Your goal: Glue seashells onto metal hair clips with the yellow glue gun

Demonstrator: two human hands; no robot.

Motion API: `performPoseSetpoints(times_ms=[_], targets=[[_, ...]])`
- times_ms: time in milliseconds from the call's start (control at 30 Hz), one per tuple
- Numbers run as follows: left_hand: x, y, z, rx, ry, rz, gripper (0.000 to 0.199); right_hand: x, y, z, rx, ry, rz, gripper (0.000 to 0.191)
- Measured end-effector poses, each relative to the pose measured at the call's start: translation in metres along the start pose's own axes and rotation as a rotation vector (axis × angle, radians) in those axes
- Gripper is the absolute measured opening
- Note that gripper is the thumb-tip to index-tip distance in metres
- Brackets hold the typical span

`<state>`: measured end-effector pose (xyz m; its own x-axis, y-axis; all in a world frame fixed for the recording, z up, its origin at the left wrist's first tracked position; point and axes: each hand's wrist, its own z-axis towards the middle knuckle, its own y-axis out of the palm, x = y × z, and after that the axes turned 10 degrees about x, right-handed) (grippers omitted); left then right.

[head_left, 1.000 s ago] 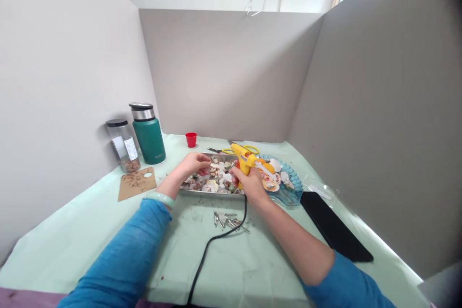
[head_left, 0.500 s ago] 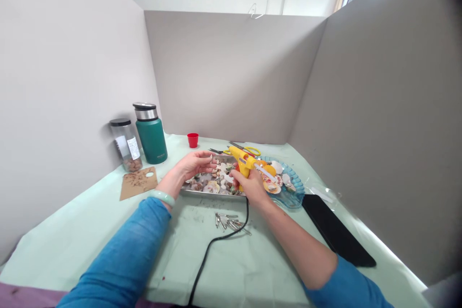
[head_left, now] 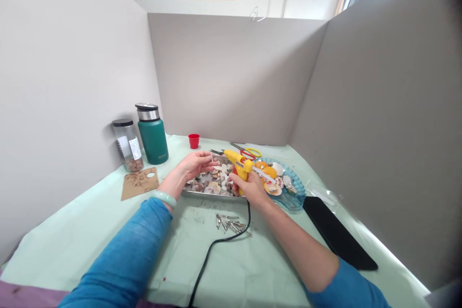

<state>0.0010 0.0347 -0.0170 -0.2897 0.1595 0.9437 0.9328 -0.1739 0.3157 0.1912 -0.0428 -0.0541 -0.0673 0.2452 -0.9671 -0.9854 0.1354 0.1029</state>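
Observation:
A yellow hot glue gun (head_left: 241,162) with a clear glue stick in its back is gripped in my right hand (head_left: 252,187). Its nozzle points left, close to the fingertips of my left hand (head_left: 195,164). Those fingertips pinch a small silvery-white piece (head_left: 211,157), too small to tell its kind. Both hands are above a metal tray (head_left: 212,196) filled with shells (head_left: 212,187), partly hidden by the hands. Several metal clips (head_left: 231,224) lie on the cloth in front of the tray.
A blue glass dish (head_left: 298,190) with shells stands right of the tray, beside a black slab (head_left: 335,231). Scissors (head_left: 250,153) and a red cup (head_left: 194,141) lie behind. Left are a green bottle (head_left: 153,142), a jar (head_left: 128,147) and brown card (head_left: 139,185). A black cord (head_left: 209,252) runs forward.
The glue gun has moved slightly left, its nozzle closer to the piece in my left hand. My left hand stays nearly in place. The whole view has shifted a little.

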Motion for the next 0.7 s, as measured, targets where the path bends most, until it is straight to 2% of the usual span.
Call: performPoseSetpoints(times_ms=[367,700], targets=[[-0.001,0.000,0.002,-0.036,0.067,-0.036,0.017,-0.011,0.002,-0.010,-0.110,0.001,-0.026,0.037],[0.001,0.001,0.000,-0.033,0.116,-0.054,0.015,-0.007,0.002,-0.008,-0.096,0.018,-0.032,0.033]])
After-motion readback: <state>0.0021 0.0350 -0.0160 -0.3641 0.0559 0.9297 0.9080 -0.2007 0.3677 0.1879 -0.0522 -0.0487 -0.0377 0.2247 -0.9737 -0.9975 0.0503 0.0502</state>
